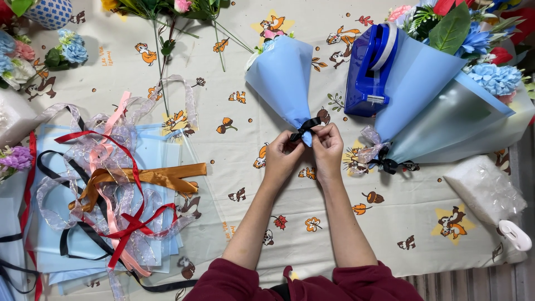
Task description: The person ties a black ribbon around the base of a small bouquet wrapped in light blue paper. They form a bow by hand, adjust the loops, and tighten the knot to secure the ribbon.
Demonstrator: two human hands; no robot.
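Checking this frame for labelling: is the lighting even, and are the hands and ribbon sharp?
Head view: soft, even light with only faint shadows; left hand and right hand are sharp, pinching the black ribbon on the small blue bouquet; slight sheen on the blue tape dispenser; edges of the frame look mildly stretched.

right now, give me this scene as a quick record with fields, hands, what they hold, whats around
left hand: pinching the black ribbon at the narrow end of the small blue bouquet
right hand: fingers on the same ribbon, close against the left hand
surface: table under a cream cartoon-print cloth
right of hands: blue tape dispenser, large wrapped bouquet already tied with a bow
left of hands: heap of loose ribbons on pale blue sheets
far edge: loose flower stems
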